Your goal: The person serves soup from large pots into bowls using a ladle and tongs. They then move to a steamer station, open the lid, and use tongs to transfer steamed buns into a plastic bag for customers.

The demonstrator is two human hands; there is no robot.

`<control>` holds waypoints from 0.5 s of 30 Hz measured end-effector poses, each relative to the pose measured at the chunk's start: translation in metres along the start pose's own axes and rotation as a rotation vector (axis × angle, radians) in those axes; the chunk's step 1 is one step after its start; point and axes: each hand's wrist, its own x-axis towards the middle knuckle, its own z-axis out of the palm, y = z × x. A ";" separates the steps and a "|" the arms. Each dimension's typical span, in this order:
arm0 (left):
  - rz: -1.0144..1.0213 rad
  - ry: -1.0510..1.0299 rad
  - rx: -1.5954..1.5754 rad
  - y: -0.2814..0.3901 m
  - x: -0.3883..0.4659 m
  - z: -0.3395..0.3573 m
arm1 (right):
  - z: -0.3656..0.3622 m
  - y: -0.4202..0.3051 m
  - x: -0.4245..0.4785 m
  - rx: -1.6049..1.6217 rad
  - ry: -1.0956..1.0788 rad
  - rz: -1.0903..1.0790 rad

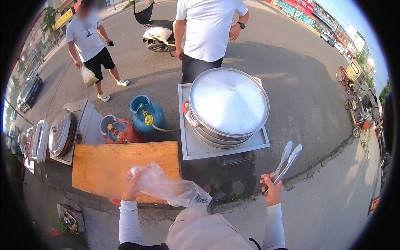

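In my left hand (133, 183) is a thin clear plastic bag (168, 186), pinched near one end and trailing to the right in front of my body. The bag hangs over the near edge of a wooden board (125, 162). My right hand (272, 188) grips metal tongs (287, 161) by the handle end, and their tips point up and stand slightly apart with nothing between them. Beyond both hands a large round steamer with a domed metal lid (229, 100) stands on a square metal stand (185, 137). A cloth wraps one of its handles (190, 115).
Behind the board are a blue gas cylinder (153, 117) and a red gas cylinder (128, 129). A lidded pan (61, 132) sits at the left. One person (209, 31) stands behind the steamer; another person (87, 43) holds a bag. A scooter (159, 34) is parked on the road.
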 end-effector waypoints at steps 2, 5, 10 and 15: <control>-0.010 0.037 0.000 -0.027 0.031 -0.016 | 0.000 0.005 0.040 -0.020 -0.020 -0.007; -0.065 0.059 0.055 -0.052 0.081 0.009 | -0.002 -0.008 0.095 -0.047 -0.008 0.026; -0.231 -0.053 0.103 -0.059 0.159 0.080 | -0.027 -0.032 0.209 -0.139 0.020 0.058; -0.266 -0.063 0.242 -0.087 0.218 0.119 | -0.020 -0.065 0.371 -0.274 -0.015 -0.022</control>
